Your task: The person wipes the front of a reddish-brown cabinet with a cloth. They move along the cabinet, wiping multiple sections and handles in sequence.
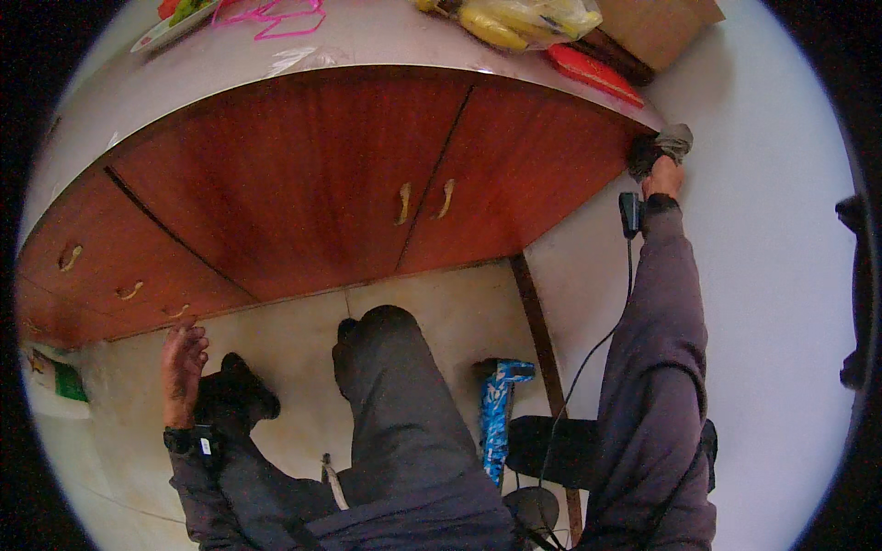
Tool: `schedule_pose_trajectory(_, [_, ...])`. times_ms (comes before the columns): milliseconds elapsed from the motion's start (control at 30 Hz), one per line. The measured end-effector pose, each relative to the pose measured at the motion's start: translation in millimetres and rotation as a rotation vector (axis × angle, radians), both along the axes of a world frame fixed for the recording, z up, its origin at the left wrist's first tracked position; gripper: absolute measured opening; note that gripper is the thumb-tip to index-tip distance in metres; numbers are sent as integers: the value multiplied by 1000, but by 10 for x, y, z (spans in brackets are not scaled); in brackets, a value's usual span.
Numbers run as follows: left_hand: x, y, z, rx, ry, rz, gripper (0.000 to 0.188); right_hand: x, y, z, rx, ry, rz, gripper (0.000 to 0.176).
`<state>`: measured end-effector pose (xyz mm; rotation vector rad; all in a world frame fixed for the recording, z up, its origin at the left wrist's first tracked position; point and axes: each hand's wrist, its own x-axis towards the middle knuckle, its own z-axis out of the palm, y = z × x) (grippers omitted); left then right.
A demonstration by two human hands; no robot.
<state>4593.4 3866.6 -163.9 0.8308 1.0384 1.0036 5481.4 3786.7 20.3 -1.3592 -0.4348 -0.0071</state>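
Observation:
My right hand [664, 178] grips a crumpled grey cloth [674, 140] at the right end of the cabinet, close to the white wall. Part of the cloth looks dark and lies against the cabinet's corner. My left hand [185, 352] hangs low on the left with its fingers loosely bent and nothing visible in it. Just beyond its fingertips is a drawer handle [177, 310]; whether they touch cannot be made out. Before me stands the reddish-brown wooden cabinet [310, 179] with curved door handles, under a pale countertop [372, 34].
On the countertop are a plate [169, 31] of food, pink wire hangers [289, 21], bagged bananas [503, 24], a red flat item [596, 74] and a cardboard box [661, 27]. A blue patterned object [495, 420] stands by the wall. A cable [586, 358] hangs along my right arm.

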Motion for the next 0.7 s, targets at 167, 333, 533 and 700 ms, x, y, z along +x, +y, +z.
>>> schedule_pose_trajectory(167, [110,-76,148,-14,-9,30,45,-728,73,-29,-68,-94,8,33])
schedule_pose_trajectory(333, [200,-163,333,17,-55,20,51,-2348,240,-358,-187,-64,473,33])
schedule_pose_trajectory(533, [340,-194,380,27,-178,-187,61,-4749,602,-1044,-473,204,1348,24])
schedule_pose_trajectory(700, [366,-226,333,-120,-249,-231,57,-6426,470,-1104,-599,-236,1504,31])
